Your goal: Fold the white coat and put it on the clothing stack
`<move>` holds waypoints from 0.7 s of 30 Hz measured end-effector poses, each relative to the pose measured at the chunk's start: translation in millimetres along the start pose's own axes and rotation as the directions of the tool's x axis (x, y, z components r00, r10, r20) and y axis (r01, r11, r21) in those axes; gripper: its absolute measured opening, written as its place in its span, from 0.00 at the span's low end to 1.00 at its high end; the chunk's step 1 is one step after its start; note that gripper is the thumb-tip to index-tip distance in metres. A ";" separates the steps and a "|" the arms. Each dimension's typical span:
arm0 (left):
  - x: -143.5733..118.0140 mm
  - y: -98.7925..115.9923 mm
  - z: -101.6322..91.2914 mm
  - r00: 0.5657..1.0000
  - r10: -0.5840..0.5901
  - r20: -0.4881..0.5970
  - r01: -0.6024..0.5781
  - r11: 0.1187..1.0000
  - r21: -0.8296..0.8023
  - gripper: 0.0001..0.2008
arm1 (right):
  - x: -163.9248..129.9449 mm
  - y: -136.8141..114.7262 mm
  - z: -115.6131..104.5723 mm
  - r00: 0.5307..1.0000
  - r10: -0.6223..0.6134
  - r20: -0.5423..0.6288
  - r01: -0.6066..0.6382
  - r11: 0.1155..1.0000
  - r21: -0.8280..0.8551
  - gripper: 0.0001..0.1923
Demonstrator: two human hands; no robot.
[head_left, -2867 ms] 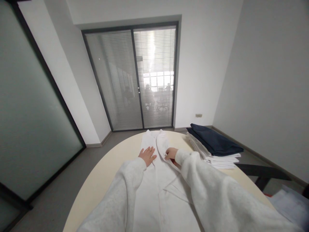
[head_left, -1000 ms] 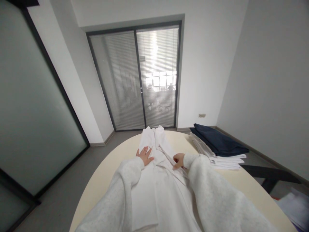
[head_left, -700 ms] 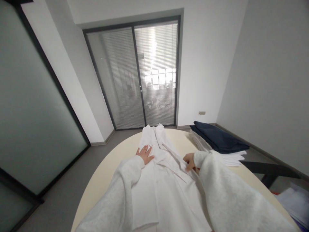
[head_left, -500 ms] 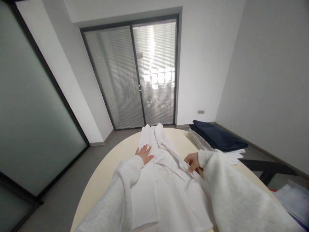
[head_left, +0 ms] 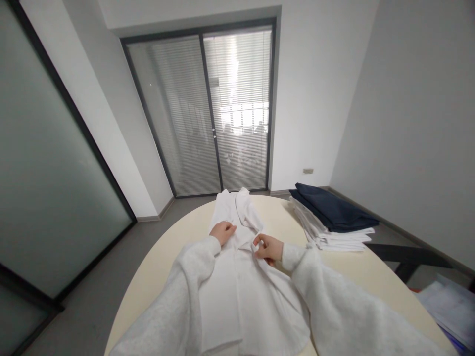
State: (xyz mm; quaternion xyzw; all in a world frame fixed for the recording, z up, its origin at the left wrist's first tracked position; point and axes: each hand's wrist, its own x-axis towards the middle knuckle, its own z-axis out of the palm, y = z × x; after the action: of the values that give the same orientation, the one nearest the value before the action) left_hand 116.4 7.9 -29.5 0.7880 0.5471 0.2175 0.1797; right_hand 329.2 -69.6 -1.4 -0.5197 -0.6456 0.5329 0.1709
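A white shirt [head_left: 243, 282] lies lengthwise on a cream oval table [head_left: 159, 277], its collar end at the far edge. My left hand [head_left: 222, 231] rests on the shirt's left side with the fingers curled onto the cloth. My right hand [head_left: 267, 248] sits just right of the shirt's middle and pinches a fold of the white fabric between thumb and fingers. Both arms are in light grey sleeves.
A stack of folded white garments [head_left: 330, 238] topped by a folded dark navy cloth [head_left: 334, 211] sits on the table's far right. A dark chair [head_left: 404, 257] stands beyond the right edge. Papers [head_left: 445, 306] lie at the lower right. Glass doors with blinds [head_left: 218, 113] face me.
My right hand went out to the shirt's right edge, then came back to the middle with a fold of cloth. My left hand's fingers curled from flat.
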 end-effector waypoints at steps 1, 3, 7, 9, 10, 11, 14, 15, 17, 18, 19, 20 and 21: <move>-0.4 3.6 1.8 0.998 -0.027 0.053 0.032 0.995 -0.093 0.24 | 0.2 -0.1 7.6 1.000 -0.009 -0.018 0.009 1.000 0.025 0.18; -2.3 9.5 5.8 0.984 -0.042 0.172 0.084 0.966 -0.244 0.27 | -1.2 -0.3 20.6 0.999 -0.046 -0.015 0.047 0.996 0.077 0.20; -6.9 15.4 9.1 0.966 0.034 0.258 0.064 0.930 -0.362 0.24 | -9.2 -1.9 35.4 0.984 -0.123 0.128 0.110 0.989 0.102 0.32; -8.0 16.6 8.5 0.959 0.059 0.276 0.057 0.918 -0.393 0.22 | -14.6 -3.2 38.3 0.953 -0.135 0.273 0.135 0.991 0.019 0.44; -8.3 17.1 8.2 0.955 0.061 0.290 0.066 0.910 -0.410 0.21 | -17.5 -3.9 39.1 0.929 -0.135 0.344 0.159 0.986 -0.043 0.50; -8.4 17.6 8.2 0.950 0.063 0.304 0.077 0.900 -0.429 0.19 | -20.7 -4.9 39.7 0.905 -0.133 0.404 0.190 0.976 -0.106 0.55; -8.2 19.5 9.6 0.944 0.057 0.324 0.112 0.869 -0.481 0.16 | -32.4 -9.8 40.7 0.858 -0.110 0.502 0.262 0.934 -0.244 0.61; -8.2 20.1 10.2 0.945 0.049 0.324 0.124 0.862 -0.492 0.15 | -36.9 -12.3 40.8 0.853 -0.098 0.513 0.283 0.912 -0.297 0.60; -8.1 20.5 10.9 0.942 0.031 0.333 0.155 0.841 -0.518 0.14 | -46.4 -17.7 40.8 0.869 -0.067 0.491 0.327 0.823 -0.465 0.55; -8.0 20.5 10.9 0.939 0.025 0.342 0.172 0.829 -0.533 0.13 | -51.0 -20.3 40.8 0.889 -0.059 0.453 0.338 0.753 -0.565 0.51; -7.8 20.1 10.8 0.936 0.023 0.351 0.185 0.816 -0.547 0.13 | -55.1 -22.8 40.7 0.913 -0.060 0.403 0.334 0.676 -0.657 0.46; -7.6 19.7 10.5 0.935 0.025 0.355 0.191 0.806 -0.560 0.13 | -58.7 -25.0 40.8 0.934 -0.066 0.350 0.317 0.605 -0.731 0.41; -7.3 19.1 10.2 0.934 0.027 0.355 0.194 0.798 -0.570 0.13 | -61.5 -26.9 41.1 0.949 -0.068 0.308 0.293 0.549 -0.783 0.36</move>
State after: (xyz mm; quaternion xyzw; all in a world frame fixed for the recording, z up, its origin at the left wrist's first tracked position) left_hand 134.7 -5.9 -29.2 0.6915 0.4451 0.2283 0.5211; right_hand 308.9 -140.1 27.0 -0.4006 -0.8843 0.2107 -0.1149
